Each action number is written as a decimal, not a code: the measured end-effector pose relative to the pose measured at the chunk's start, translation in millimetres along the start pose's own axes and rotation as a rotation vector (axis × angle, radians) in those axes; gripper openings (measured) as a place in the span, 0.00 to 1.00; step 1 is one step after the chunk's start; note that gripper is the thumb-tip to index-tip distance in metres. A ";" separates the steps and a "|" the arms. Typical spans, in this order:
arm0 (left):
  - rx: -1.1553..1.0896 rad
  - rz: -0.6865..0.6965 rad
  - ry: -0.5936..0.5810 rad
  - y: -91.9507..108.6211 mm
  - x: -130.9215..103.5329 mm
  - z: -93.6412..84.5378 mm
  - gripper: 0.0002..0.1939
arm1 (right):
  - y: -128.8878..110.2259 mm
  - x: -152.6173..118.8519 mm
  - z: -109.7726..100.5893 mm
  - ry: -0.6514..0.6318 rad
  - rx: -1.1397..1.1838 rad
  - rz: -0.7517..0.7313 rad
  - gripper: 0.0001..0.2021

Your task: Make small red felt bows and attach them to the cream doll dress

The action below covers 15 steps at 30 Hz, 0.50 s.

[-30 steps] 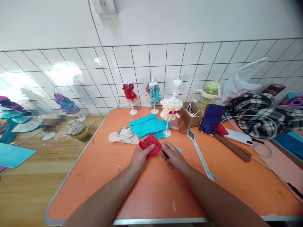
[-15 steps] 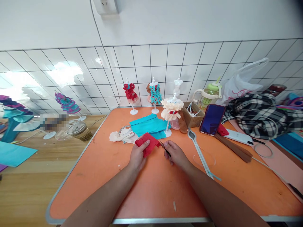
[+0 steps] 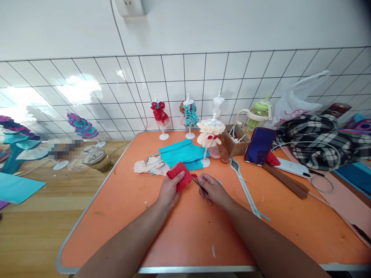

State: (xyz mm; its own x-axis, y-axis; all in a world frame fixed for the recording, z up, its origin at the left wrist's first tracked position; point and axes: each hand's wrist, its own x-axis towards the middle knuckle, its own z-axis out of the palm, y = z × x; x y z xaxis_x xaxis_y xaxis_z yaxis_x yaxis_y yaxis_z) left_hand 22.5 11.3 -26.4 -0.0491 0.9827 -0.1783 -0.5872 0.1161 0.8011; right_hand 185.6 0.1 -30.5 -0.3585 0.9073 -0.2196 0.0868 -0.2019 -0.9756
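Observation:
My left hand (image 3: 170,190) is closed on a folded piece of red crepe paper (image 3: 180,175), thumb on top. Small scissors (image 3: 199,184) with dark handles are gripped in my right hand (image 3: 213,188); their tips point at the paper's right edge. By the blades is a small red scrap (image 3: 194,176); whether it is still joined to the larger piece I cannot tell. Beyond my hands lie turquoise crepe paper (image 3: 185,152) and cream paper (image 3: 145,168) with a tape roll (image 3: 153,159) on it. A small dress form in a cream ruffled skirt (image 3: 210,133) stands just behind.
Two dressed forms (image 3: 159,114) (image 3: 189,114) and a bare white form (image 3: 218,106) stand along the wall. To the right are a cardboard box (image 3: 237,144), phone (image 3: 260,146), green-lidded bottle (image 3: 259,114) and plaid cloth (image 3: 313,135). A glass jar (image 3: 98,160) stands left of the orange table.
The scissors have moved slightly left and down against the red paper. The strip that stuck out at its right edge now shows as a small scrap by the blades.

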 end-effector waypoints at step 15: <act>-0.001 0.055 -0.058 -0.7 0.1 -2.0 0.28 | -6.1 -5.3 3.7 -0.115 0.286 0.166 0.20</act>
State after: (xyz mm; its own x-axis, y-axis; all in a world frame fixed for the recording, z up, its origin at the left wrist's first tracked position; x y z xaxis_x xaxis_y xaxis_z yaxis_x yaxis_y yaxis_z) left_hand 21.3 11.0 -28.1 -0.0344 0.9943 -0.1010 -0.5858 0.0618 0.8081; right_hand 183.5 -4.9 -23.5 -0.4654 0.8090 -0.3590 -0.1056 -0.4535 -0.8850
